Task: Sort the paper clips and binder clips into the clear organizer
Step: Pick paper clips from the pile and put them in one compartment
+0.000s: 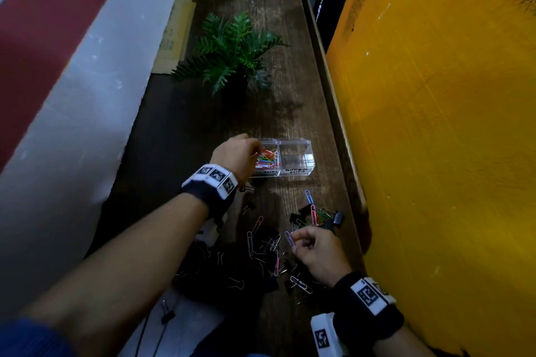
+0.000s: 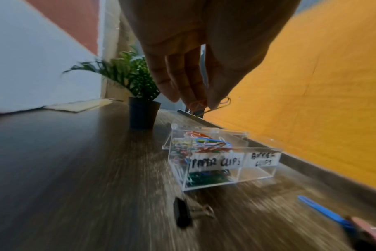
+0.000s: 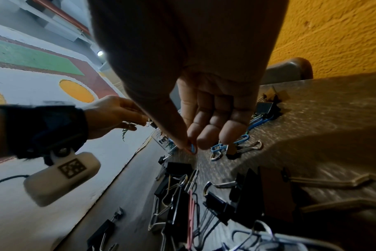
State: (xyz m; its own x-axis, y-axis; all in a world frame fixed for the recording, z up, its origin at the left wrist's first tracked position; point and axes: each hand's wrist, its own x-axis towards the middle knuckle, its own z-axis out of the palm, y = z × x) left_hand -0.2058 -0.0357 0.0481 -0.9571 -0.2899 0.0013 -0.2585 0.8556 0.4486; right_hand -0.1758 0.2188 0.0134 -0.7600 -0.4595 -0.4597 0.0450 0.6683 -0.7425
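The clear organizer (image 1: 295, 172) (image 2: 258, 151) has two compartments labelled paper clips and binder clips. The left one holds several coloured paper clips (image 1: 268, 159) (image 2: 206, 144); the right one looks bare. My left hand (image 1: 255, 146) (image 2: 201, 103) hovers over the left compartment and pinches an orange paper clip (image 2: 196, 104) between thumb and fingers. My right hand (image 1: 298, 240) (image 3: 192, 147) is nearer me, above the loose pile, pinching a blue paper clip (image 1: 289, 238) (image 3: 192, 148). Black binder clips (image 1: 338, 217) (image 3: 178, 171) and loose paper clips (image 1: 313, 213) lie scattered on the wooden table (image 1: 185, 130).
A potted fern (image 1: 232, 49) (image 2: 143, 115) stands behind the organizer. A yellow wall (image 1: 435, 124) runs close along the right, past a raised wooden edge (image 1: 333, 101). A white and red wall borders the left. One binder clip (image 2: 181, 214) lies just before the organizer.
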